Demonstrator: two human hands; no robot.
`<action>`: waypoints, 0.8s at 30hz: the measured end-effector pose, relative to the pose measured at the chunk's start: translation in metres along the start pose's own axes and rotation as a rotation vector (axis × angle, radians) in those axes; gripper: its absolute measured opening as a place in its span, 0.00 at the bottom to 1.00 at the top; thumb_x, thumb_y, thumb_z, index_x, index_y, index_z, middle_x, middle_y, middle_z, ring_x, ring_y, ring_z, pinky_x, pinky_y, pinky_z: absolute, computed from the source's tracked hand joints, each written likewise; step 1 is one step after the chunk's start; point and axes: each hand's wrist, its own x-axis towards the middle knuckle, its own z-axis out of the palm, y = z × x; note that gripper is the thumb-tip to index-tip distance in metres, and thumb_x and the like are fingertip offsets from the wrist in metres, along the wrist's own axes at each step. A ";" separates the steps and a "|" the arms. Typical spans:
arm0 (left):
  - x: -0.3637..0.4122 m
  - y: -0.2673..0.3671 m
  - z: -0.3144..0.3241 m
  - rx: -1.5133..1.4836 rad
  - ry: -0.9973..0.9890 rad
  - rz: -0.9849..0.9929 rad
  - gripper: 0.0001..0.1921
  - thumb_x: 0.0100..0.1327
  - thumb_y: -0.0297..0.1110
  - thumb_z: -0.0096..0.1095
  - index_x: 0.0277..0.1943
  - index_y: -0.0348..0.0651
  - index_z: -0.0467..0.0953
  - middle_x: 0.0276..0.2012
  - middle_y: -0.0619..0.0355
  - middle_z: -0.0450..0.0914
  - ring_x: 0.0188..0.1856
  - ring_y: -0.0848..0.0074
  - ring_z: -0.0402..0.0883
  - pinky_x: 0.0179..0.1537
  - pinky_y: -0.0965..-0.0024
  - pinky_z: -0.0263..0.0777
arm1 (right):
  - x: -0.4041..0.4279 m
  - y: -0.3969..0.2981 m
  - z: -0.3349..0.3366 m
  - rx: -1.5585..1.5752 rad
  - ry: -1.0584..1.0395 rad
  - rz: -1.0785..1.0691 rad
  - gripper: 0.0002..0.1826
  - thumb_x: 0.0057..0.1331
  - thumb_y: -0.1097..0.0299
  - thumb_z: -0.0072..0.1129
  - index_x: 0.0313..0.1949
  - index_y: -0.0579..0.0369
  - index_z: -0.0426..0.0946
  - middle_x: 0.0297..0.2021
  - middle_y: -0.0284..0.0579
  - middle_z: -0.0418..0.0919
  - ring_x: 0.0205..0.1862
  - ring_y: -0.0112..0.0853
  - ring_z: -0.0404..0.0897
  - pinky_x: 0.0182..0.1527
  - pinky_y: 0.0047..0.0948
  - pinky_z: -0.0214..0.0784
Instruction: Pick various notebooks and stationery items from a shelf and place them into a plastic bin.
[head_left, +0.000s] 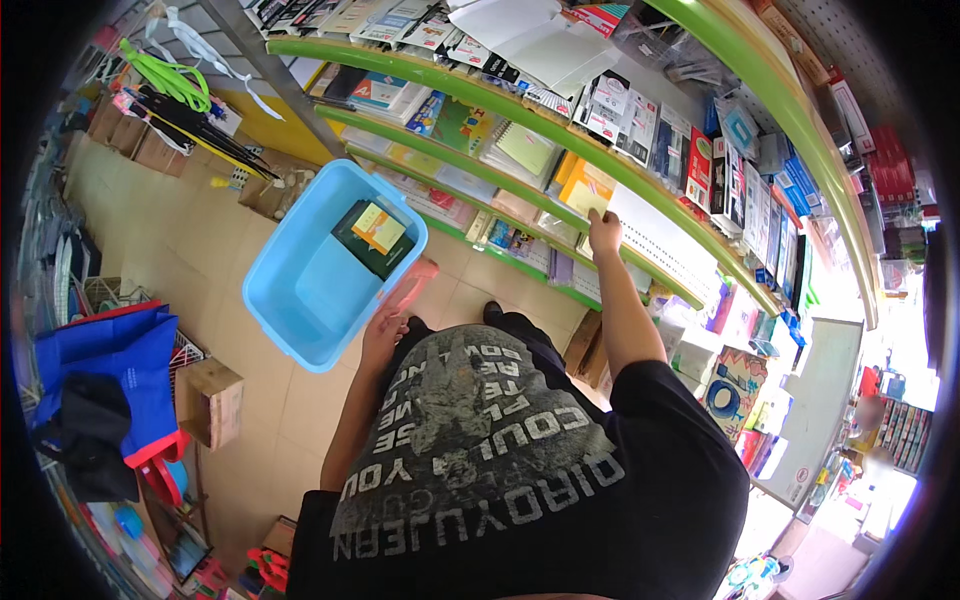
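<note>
My left hand (384, 337) grips the pink handle (412, 287) of a light-blue plastic basket (300, 300) hanging at my side. In the basket lie a dark green flat item (388, 262) and, on top of it, a yellow and white notebook or pad (379, 227). My right hand (604, 232) reaches to a middle shelf, its fingers at the lower edge of a yellow-orange booklet or packet (587, 187). Whether the fingers are closed on that booklet is hard to tell.
Green-edged shelves (450, 75) with boxed stationery and notebooks run along the front and right. At left stand a blue bag (142, 367) and a cardboard box (210, 403). Another cardboard box (585, 345) is below the shelves. Black, thin items (199, 135) hang at upper left.
</note>
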 end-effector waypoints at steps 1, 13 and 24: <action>-0.001 -0.001 0.001 -0.026 0.008 -0.015 0.16 0.64 0.36 0.48 0.52 0.38 0.68 0.39 0.57 0.77 0.37 0.78 0.76 0.39 0.75 0.68 | -0.014 0.005 -0.003 0.071 -0.062 0.042 0.26 0.53 0.55 0.59 0.43 0.65 0.71 0.35 0.52 0.77 0.33 0.39 0.76 0.39 0.35 0.69; 0.005 0.079 0.063 -0.270 -0.172 -0.011 0.20 0.67 0.34 0.43 0.61 0.43 0.56 0.46 0.51 0.74 0.38 0.71 0.79 0.38 0.74 0.72 | -0.212 -0.087 0.042 0.451 -0.944 -0.147 0.14 0.63 0.71 0.51 0.47 0.62 0.67 0.35 0.42 0.77 0.28 0.26 0.76 0.31 0.24 0.68; 0.023 0.122 0.013 -0.322 0.184 0.323 0.25 0.65 0.28 0.41 0.63 0.42 0.47 0.56 0.47 0.65 0.53 0.60 0.73 0.50 0.59 0.71 | -0.214 -0.085 0.068 0.355 -1.070 -0.100 0.15 0.61 0.69 0.53 0.44 0.66 0.68 0.33 0.46 0.77 0.30 0.27 0.76 0.33 0.24 0.69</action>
